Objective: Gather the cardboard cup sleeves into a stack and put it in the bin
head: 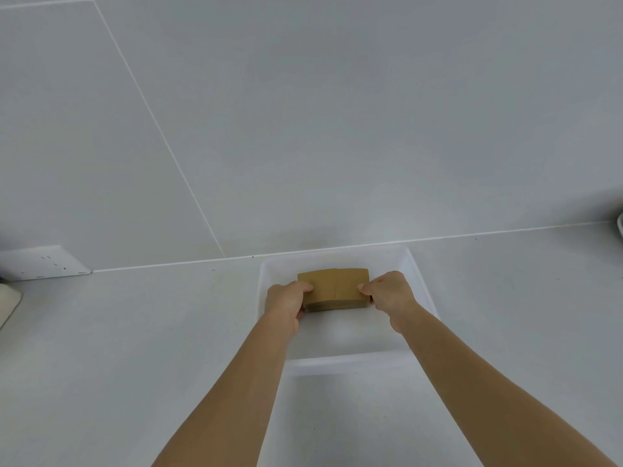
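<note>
Main risk from here is the stack of cup sleeves point(333, 288) fanning apart on release: it is loose flat cardboard, held only by pressure at its two short ends, so if one hand lets go ahead of the other the upper sleeves could slide off square or tip against a wall of the bin point(419, 281). A second risk, smaller, is dropping it from a height rather than setting it down; the layers would likely splay on landing. Both hands are in the bin's opening. Left hand point(286, 303) clamps the stack's left end, thumb over the top face, fingers curled under or behind it; right hand point(391, 293) clamps the right end the same way, thumb tip on the top face. The stack lies directly between the two hands, touching both, long side running left to right, top face roughly level. It sits over the far half of the bin, nearer the far wall than the near rim, about centred between the side walls. The white plastic against the white counter point(135, 332) gives little depth cue, so whether the stack's underside already rests on the bin floor or hangs just above it cannot be told. The bin itself stands at the counter's back edge, against the tiled wall point(303, 112).
</note>
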`<state>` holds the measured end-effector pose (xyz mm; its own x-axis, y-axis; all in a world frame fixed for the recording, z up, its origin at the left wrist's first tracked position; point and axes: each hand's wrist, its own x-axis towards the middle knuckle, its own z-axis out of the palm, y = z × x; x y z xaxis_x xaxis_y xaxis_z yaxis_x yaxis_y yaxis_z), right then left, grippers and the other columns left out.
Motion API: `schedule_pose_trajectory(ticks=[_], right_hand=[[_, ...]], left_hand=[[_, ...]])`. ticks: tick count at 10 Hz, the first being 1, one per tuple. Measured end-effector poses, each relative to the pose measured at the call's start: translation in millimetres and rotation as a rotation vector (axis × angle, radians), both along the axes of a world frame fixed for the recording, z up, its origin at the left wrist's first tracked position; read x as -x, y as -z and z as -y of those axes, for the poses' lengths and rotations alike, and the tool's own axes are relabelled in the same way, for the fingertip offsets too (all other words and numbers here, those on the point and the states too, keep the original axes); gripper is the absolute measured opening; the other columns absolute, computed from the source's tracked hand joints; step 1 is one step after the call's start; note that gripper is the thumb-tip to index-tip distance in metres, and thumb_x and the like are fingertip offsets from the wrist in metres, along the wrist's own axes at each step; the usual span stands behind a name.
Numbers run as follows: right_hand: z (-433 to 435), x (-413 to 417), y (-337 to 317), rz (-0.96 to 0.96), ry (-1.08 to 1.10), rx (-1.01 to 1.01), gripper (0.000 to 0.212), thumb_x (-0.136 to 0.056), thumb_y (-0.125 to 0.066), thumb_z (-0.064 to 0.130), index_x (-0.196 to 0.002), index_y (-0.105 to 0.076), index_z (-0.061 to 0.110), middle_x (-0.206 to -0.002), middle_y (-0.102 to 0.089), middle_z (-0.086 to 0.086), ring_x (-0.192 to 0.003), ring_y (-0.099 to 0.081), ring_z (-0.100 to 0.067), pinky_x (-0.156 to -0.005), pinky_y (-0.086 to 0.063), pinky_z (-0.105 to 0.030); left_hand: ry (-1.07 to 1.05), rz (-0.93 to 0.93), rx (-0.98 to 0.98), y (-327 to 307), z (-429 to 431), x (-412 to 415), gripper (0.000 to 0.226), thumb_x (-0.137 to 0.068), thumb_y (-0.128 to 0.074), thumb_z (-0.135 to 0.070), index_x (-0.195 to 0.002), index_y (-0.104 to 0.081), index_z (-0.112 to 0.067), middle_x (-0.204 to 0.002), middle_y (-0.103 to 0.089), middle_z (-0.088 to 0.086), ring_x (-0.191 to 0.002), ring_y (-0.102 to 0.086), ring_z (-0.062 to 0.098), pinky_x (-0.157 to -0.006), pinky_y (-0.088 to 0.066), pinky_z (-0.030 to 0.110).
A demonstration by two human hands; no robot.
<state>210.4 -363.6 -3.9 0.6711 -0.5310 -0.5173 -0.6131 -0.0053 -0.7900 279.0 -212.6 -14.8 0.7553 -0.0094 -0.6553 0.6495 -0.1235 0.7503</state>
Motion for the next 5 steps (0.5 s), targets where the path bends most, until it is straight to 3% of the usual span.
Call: schedule_pose_trajectory(ticks=[1, 2, 3, 4, 5], right_hand=[[-3.5, 2.2, -3.6, 0.002, -0.020, -0.001, 0.025, -0.085, -0.060, 0.014, -0.094, -0.059, -0.009, -0.079, -0.047, -0.010, -0.075, -0.043, -0.023, -0.070, -0.036, -0.031], [-6.6, 3.7, -8.5, 0.012, -0.036, 0.001, 0.014, -0.086, -0.057, 0.015, -0.078, -0.048, 0.007, -0.072, -0.041, -0.010, -0.073, -0.041, -0.024, -0.071, -0.034, -0.032], [-8.3, 6.9, -13.9, 0.024, -0.032, 0.028, 0.029, -0.088, -0.055, 0.016, -0.095, -0.056, -0.012, -0.088, -0.052, -0.031, -0.090, -0.056, -0.039, -0.089, -0.046, -0.040], [-8.8, 8.7, -14.9, 0.026, -0.049, 0.024, 0.024, -0.089, -0.053, 0.021, -0.077, -0.050, 0.001, -0.071, -0.042, -0.010, -0.068, -0.044, -0.022, -0.074, -0.046, -0.034], [-5.1, 10.8, -22.0, 0.070, -0.042, 0.046, 0.017, -0.090, -0.052, 0.028, -0.097, -0.050, 0.013, -0.090, -0.044, 0.003, -0.085, -0.048, -0.018, -0.075, -0.036, -0.025]], left_hand=[[0.030, 0.010, -0.023, 0.1, 0.7, 0.1, 0.037, -0.077, -0.064, -0.015, -0.112, -0.056, -0.003, -0.113, -0.061, 0.016, -0.101, -0.059, 0.029, -0.070, -0.047, 0.032], [0.059, 0.014, -0.030, 1.6, 1.5, -1.4, 0.038, -0.079, -0.062, -0.019, -0.113, -0.056, -0.003, -0.111, -0.061, 0.014, -0.094, -0.056, 0.027, -0.072, -0.044, 0.030], [0.077, 0.011, -0.022, -4.3, 2.2, 2.7, 0.046, -0.081, -0.061, -0.026, -0.121, -0.053, -0.004, -0.118, -0.058, 0.013, -0.101, -0.054, 0.026, -0.080, -0.044, 0.031], [0.083, 0.010, -0.004, -6.7, -0.7, 3.6, 0.059, -0.079, -0.060, -0.038, -0.129, -0.049, -0.007, -0.134, -0.052, 0.014, -0.123, -0.048, 0.030, -0.100, -0.039, 0.037], [0.054, 0.063, -0.028, -20.9, -3.0, 9.5, 0.062, -0.083, -0.058, -0.040, -0.133, -0.044, -0.006, -0.138, -0.047, 0.015, -0.126, -0.044, 0.031, -0.102, -0.037, 0.038]])
